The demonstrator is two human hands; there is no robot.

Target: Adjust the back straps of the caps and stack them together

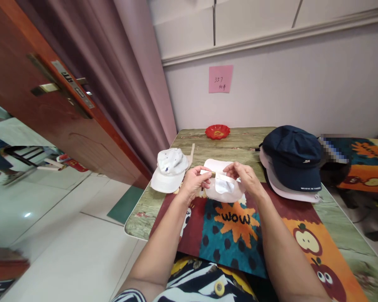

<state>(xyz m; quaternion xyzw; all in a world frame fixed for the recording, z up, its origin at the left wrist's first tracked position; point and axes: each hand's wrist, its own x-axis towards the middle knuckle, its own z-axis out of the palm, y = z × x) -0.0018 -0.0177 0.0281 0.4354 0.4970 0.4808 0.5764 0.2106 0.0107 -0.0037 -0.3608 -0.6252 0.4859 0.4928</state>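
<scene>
A pale white cap (224, 193) lies on the mat in front of me, its back strap toward my fingers. My left hand (195, 180) is closed in a pinch on one end of the strap (205, 172), close to a small gold-coloured buckle (213, 174). At the cap's right side, my right hand (243, 175) has its thumb and fingers closed on the strap's other part, partly hidden by the hand. Left of my hands sits a white baseball cap (168, 167) with a small dark logo, and a beige strap (190, 156) sticks up behind it.
A stack of caps with a navy cap (291, 147) on top stands at the right. A red scalloped dish (217, 131) is near the wall. The patterned mat (233, 243) covers the table's front. A wooden door (66, 113) stands open at the left.
</scene>
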